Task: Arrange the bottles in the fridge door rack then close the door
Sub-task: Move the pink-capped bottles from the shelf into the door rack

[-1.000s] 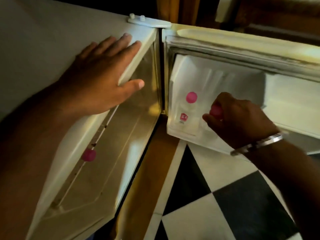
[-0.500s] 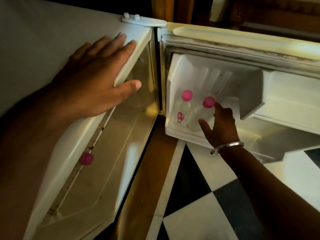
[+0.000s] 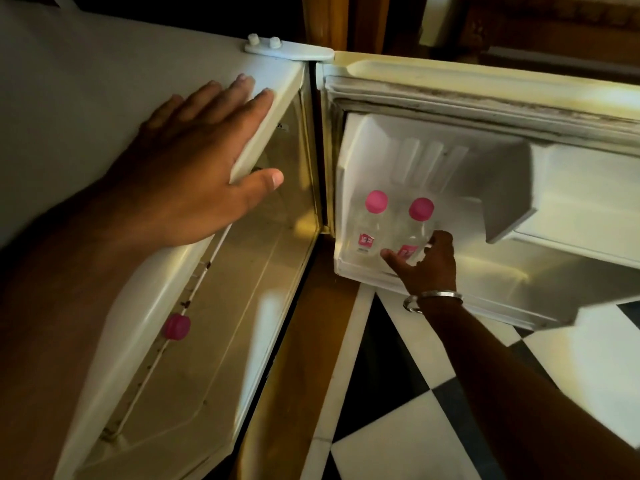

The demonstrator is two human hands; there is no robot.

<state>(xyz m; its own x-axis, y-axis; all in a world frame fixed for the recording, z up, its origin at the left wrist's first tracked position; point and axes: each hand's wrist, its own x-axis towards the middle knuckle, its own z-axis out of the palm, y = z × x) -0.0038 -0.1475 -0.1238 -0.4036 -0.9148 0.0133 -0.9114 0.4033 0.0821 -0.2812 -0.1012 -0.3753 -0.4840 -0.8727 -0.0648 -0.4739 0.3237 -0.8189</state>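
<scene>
Two clear bottles with pink caps stand side by side in the fridge door rack (image 3: 491, 299). The left bottle (image 3: 372, 220) is by the rack's hinge end. My right hand (image 3: 427, 261), with a metal bangle on the wrist, wraps thumb and fingers around the lower body of the right bottle (image 3: 417, 220). My left hand (image 3: 197, 174) lies flat on the top front edge of the fridge, fingers spread and thumb hooked over the rim. A third pink-capped bottle (image 3: 176, 326) lies inside the fridge body; only its cap shows clearly.
The fridge door (image 3: 519, 98) stands open to the right, with an upper shelf (image 3: 512, 216) jutting above the rack. A white hinge plate (image 3: 287, 51) sits at the top. Below is a black and white chequered floor (image 3: 408, 427) and a wooden strip (image 3: 298, 375).
My right hand lowered the second bottle into the rack beside the first, then slid from its cap down to its body. My left hand stayed on the fridge top.
</scene>
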